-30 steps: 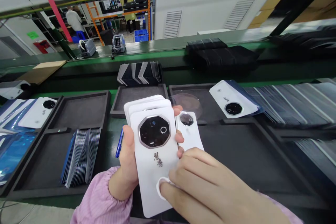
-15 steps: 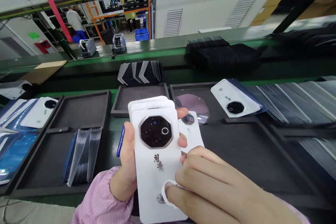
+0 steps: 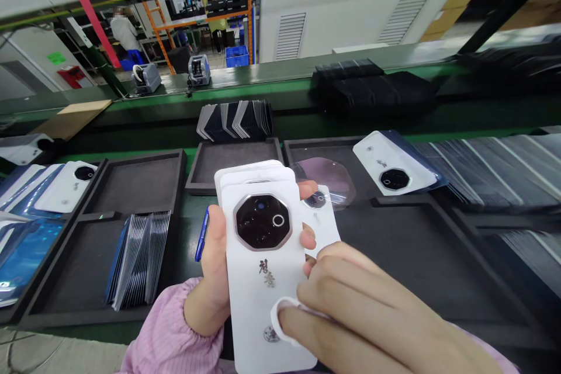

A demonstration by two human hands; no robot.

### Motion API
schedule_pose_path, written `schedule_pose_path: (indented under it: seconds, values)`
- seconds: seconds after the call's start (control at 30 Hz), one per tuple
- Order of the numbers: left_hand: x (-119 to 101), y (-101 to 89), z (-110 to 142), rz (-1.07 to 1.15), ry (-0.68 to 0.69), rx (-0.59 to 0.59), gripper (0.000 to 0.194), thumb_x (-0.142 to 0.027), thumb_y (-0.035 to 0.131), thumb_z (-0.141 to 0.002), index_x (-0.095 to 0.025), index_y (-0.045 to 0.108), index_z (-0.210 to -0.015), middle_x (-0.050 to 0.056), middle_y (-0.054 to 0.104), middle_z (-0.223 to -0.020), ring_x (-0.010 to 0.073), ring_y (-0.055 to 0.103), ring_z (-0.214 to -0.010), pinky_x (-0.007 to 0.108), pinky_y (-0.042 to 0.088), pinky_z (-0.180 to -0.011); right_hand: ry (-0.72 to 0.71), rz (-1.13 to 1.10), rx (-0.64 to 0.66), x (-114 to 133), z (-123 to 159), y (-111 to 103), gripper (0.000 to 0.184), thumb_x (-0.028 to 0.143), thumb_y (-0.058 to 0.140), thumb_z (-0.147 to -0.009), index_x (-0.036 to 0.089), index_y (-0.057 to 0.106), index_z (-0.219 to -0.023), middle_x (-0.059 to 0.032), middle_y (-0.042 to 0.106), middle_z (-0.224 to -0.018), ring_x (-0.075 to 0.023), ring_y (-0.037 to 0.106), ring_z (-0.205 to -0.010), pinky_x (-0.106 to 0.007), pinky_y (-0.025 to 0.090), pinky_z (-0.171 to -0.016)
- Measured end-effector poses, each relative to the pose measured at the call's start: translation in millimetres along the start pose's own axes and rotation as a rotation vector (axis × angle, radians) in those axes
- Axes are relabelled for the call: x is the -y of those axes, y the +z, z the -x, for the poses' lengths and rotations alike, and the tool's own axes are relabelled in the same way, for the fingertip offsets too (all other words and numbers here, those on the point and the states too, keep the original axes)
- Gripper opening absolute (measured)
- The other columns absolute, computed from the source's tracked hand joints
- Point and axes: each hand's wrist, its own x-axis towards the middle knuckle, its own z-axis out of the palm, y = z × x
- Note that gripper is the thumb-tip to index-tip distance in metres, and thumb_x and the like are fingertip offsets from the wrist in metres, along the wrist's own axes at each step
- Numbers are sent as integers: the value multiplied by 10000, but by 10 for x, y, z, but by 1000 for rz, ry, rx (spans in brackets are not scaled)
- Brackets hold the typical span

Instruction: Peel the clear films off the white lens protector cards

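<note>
A stack of phone panels (image 3: 263, 277) rests in the left hand (image 3: 214, 269) above the tabletop (image 3: 189, 231), with the right hand (image 3: 350, 304) at its lower right and a pen (image 3: 202, 235) left of the thumb. Thin sheets (image 3: 142, 263) stand in the near compartment of the left tray (image 3: 135, 184), a packed row (image 3: 234, 121) sits just behind the centre tray (image 3: 234, 163), and the right tray (image 3: 429, 269) lies beyond the right hand (a single panel (image 3: 326, 228) peeks out behind the stack). Farther back, two tape dispensers (image 3: 146, 79) stand side by side on a ledge (image 3: 254, 73).
</note>
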Motion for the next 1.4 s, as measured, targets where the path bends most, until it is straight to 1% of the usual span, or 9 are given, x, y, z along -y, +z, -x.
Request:
schedule_pose_path:
  seconds: [0.07, 0.17, 0.27, 0.43, 0.63, 0.8, 1.03, 1.23, 1.4]
  values:
    - [33, -4, 5, -62, 40, -14, 933, -835, 582, -728, -140, 596, -1351, 103, 665, -920, 223, 608, -757, 362, 504, -746, 50, 62, -156, -21, -12, 41, 150, 72, 569, -930, 173, 679, -944, -24, 607, -727, -168, 571, -675, -326, 475, -648]
    - [100, 2, 14, -175, 154, -47, 881, -802, 568, -773, -122, 625, -1329, 129, 689, -995, 293, 643, -914, 440, 483, -935, 56, 163, -315, -64, -53, 102, 165, 55, 581, -915, 144, 671, -1020, -73, 650, -842, -185, 584, -731, -351, 469, -678]
    - [129, 12, 16, -199, 166, -72, 877, -799, 525, -804, -115, 618, -1345, 133, 691, -996, 321, 644, -967, 488, 426, -1031, -9, 188, -258, -71, -99, 142, 188, 73, 501, -961, 118, 676, -1013, -63, 645, -780, -184, 580, -717, -355, 450, -696]
    - [62, 15, 6, -94, 63, -42, 974, -849, 565, -719, -123, 587, -1368, 109, 657, -920, 261, 602, -828, 443, 471, -899, -159, 89, -167, -40, -79, 187, 349, 77, 360, -1011, 164, 682, -908, 11, 570, -631, -137, 503, -610, -340, 438, -734]
    - [41, 28, 5, -32, 28, -7, 980, -879, 475, -738, -116, 605, -1339, 98, 645, -867, 227, 577, -817, 381, 488, -861, -108, 18, -165, -46, -5, 196, 344, 100, 374, -1009, 188, 699, -940, 18, 531, -611, -134, 489, -566, -334, 457, -747]
    - [52, 23, 0, -37, 11, -21, 995, -890, 474, -721, -122, 606, -1339, 112, 643, -867, 257, 589, -843, 399, 495, -844, -101, 10, -179, -41, -12, 169, 248, 96, 473, -961, 205, 695, -949, 21, 526, -626, -138, 499, -564, -335, 484, -748]
    - [45, 31, 3, -31, 20, -11, 954, -881, 448, -741, -135, 612, -1313, 101, 622, -862, 246, 566, -819, 402, 458, -854, -98, -23, -162, -36, -3, 144, 324, 86, 399, -989, 186, 704, -952, 10, 545, -631, -141, 504, -586, -327, 493, -755]
    - [35, 55, 10, -48, 17, -46, 984, -889, 442, -737, -121, 604, -1331, 104, 606, -865, 253, 571, -819, 413, 461, -871, -101, 44, -154, -42, -3, 164, 189, 117, 525, -951, 213, 687, -962, 26, 526, -629, -139, 501, -567, -326, 480, -743]
    - [41, 59, 11, -49, 33, -44, 982, -886, 443, -741, -118, 616, -1328, 113, 614, -862, 266, 572, -837, 439, 456, -915, -97, 18, -150, -38, 2, 171, 321, 110, 392, -995, 199, 698, -954, 12, 528, -620, -144, 493, -567, -337, 483, -750]
